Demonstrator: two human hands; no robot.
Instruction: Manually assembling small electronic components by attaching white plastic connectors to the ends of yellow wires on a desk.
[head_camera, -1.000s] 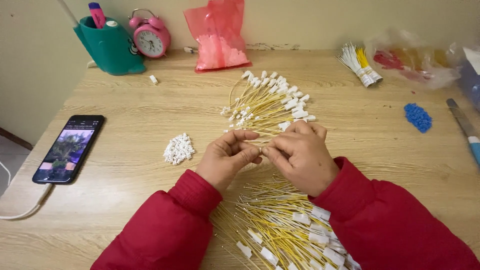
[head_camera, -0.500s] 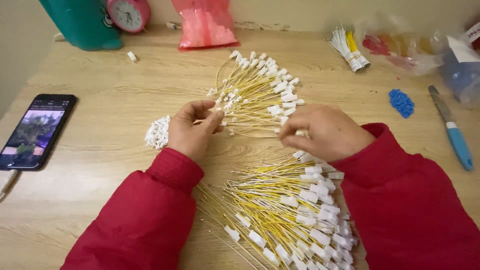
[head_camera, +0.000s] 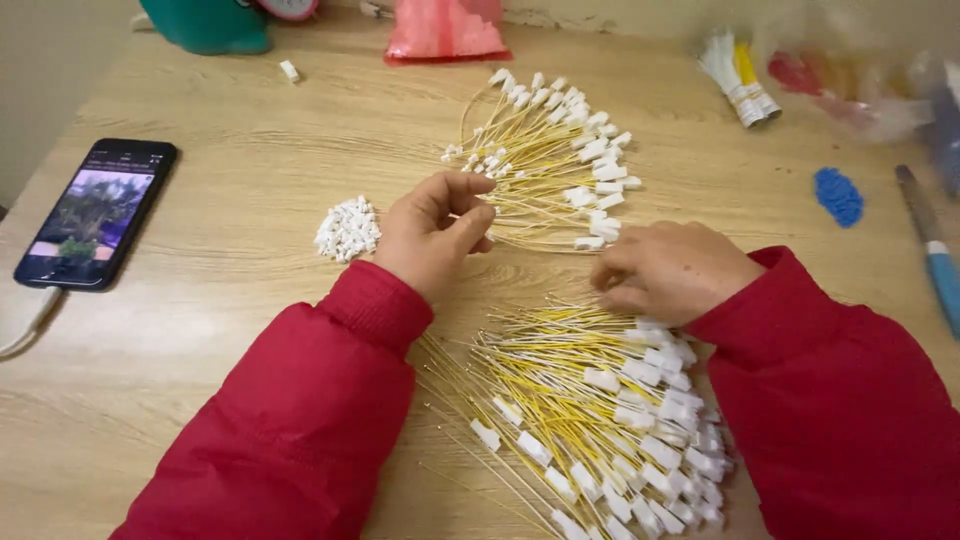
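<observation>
Left hand (head_camera: 432, 232) is pinching a yellow wire at the edge of the far wire fan (head_camera: 545, 160), while right hand (head_camera: 672, 270), fingers curled, is pressing the near wire pile (head_camera: 600, 410) on the bench (head_camera: 220, 260), beside loose white connectors (head_camera: 348, 228).

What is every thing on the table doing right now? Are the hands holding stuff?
left hand: fingers pinched at a yellow wire end
right hand: palm down on the near wire pile
far wire pile: fanned out
near wire pile: heaped
white connectors: small loose heap
phone: screen lit, cable plugged in
</observation>
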